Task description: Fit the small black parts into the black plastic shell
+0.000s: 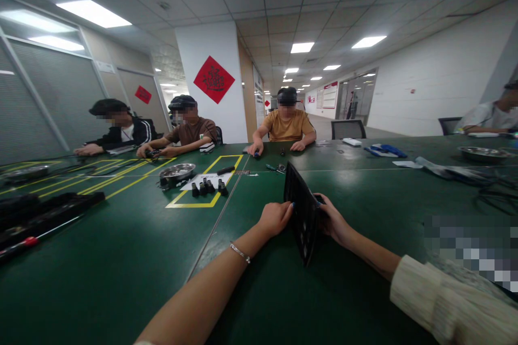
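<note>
A thin black panel (301, 215) stands tilted on its edge in front of me, just above or on the green table. My left hand (276, 218) is closed, its fingertips pressed against the panel's near left face; whether they pinch some small part there I cannot tell. On the other side, my right hand (335, 222) grips the panel, fingers partly hidden behind it, next to a small dark piece I cannot make out.
Several black cylindrical parts (208, 187) stand by a white sheet and a metal bowl (177, 171) to the left. Green-handled pliers (274, 168) lie beyond the panel. A black tray (44, 215) and a red-handled tool (30, 241) lie far left. Co-workers sit around the green table (141, 248).
</note>
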`<state>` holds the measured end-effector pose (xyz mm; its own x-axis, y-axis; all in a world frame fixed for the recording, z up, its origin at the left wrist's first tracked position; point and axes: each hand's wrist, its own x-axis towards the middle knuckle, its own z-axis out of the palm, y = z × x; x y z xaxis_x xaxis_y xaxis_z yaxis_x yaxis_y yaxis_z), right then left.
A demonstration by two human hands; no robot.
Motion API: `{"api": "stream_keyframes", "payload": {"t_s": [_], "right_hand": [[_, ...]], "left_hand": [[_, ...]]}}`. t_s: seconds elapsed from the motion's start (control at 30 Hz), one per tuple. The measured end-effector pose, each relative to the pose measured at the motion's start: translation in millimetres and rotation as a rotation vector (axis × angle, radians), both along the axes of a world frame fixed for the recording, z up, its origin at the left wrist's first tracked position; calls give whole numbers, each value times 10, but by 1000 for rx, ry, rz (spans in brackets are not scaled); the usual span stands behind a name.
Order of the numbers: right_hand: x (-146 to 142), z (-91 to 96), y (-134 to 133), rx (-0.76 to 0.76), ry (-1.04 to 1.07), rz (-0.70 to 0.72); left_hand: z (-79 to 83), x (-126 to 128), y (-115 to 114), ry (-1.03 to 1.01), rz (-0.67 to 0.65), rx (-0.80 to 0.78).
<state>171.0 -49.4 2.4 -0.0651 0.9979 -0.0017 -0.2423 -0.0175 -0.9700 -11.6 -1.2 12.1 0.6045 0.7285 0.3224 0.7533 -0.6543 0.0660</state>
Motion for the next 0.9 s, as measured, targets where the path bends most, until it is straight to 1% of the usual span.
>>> {"api": "stream_keyframes", "payload": {"t_s": [0.17,0.43,0.57,0.9], "right_hand": [[13,-28,19,-19,-6,-3],[13,-49,37,7,2,6],[15,-43,32,18,7,11],[23,-55,33,1,-4,15]], "left_hand": [[-20,-16,6,25,-37,24],[-32,2,27,32,38,-16],[-38,8,28,7,57,2],[-10,5,18,26,34,7]]}}
